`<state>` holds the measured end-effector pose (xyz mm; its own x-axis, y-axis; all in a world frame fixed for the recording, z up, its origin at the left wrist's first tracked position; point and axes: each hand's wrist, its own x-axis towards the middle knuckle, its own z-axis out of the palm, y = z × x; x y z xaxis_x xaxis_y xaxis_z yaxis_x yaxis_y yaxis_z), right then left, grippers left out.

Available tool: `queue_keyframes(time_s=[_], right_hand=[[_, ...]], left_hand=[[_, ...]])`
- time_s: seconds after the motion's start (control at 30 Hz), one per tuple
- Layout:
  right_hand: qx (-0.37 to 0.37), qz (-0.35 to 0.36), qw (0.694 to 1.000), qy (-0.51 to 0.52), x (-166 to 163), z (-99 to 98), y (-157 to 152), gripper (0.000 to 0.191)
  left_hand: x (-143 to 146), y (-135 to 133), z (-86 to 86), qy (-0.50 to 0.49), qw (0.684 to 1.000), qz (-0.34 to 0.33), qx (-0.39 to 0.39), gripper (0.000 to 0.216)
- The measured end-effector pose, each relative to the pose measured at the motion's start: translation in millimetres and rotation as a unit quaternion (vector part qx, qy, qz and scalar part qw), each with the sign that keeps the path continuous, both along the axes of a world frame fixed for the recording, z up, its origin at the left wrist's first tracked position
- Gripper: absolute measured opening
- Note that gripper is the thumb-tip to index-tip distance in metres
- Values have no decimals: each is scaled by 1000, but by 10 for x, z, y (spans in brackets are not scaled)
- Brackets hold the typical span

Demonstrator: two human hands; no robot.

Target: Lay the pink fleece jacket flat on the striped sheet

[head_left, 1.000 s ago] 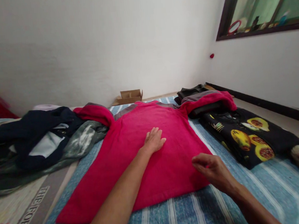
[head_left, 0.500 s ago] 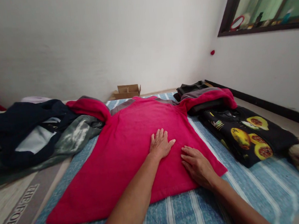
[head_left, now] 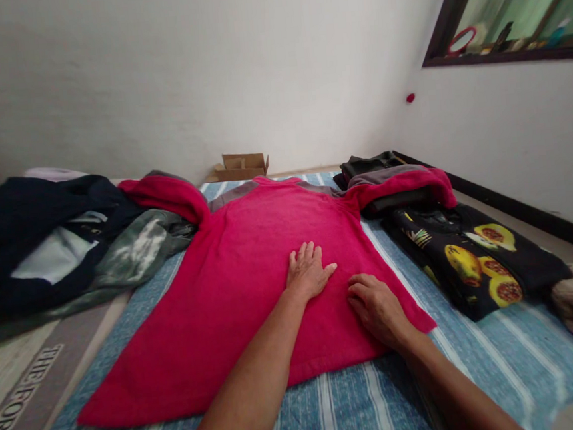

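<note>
Stretching from the near side toward the wall, the sheet point(head_left: 353, 403) gives a broad, flat base for the clothes. The red shirt point(head_left: 242, 279) takes up its middle, collar close to the far edge, hem toward the near side, one hem corner near the left edge. Laid out this way, its body lies almost smooth. The sleeves have less room: the left sleeve point(head_left: 169, 195) crosses the left edge onto piled clothes, and the right sleeve point(head_left: 409, 184) rests on dark folded ones toward the far right corner, so both sit higher than the body.

Along and beyond the left edge, a dark jacket point(head_left: 17, 232) lies loosely heaped over a grey-green garment point(head_left: 134, 255). Near the right edge is the black top point(head_left: 475, 258), its fruit print uppermost, folded compactly, which probably leaves the middle free for the shirt. Past the far edge, against the wall, stands a small box point(head_left: 242, 165), out of the way.

The left hand point(head_left: 309, 273) lies palm down on the shirt, right of its middle, fingers spread, seemingly to steady the cloth over a wide area. The right hand point(head_left: 377, 307) is just beside it, closer to the hem, fingers bent down onto the fabric; whether they pinch a fold I cannot tell, as the tips are hidden.
</note>
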<state>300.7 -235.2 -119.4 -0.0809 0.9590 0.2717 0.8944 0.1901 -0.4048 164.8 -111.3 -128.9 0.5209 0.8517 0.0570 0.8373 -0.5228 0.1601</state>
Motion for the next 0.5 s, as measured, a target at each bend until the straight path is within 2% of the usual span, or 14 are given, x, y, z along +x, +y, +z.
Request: queue_keyframes(time_s=[0.23,0.5], right_hand=[[7,-9,999,44,-4,-34,-16,12],[20,4,999,43,-15,-11,-11,18]], left_hand=[[-4,4,-10,-13,1000,0,4,66],[2,4,-1,-14,1000,1,4,66]])
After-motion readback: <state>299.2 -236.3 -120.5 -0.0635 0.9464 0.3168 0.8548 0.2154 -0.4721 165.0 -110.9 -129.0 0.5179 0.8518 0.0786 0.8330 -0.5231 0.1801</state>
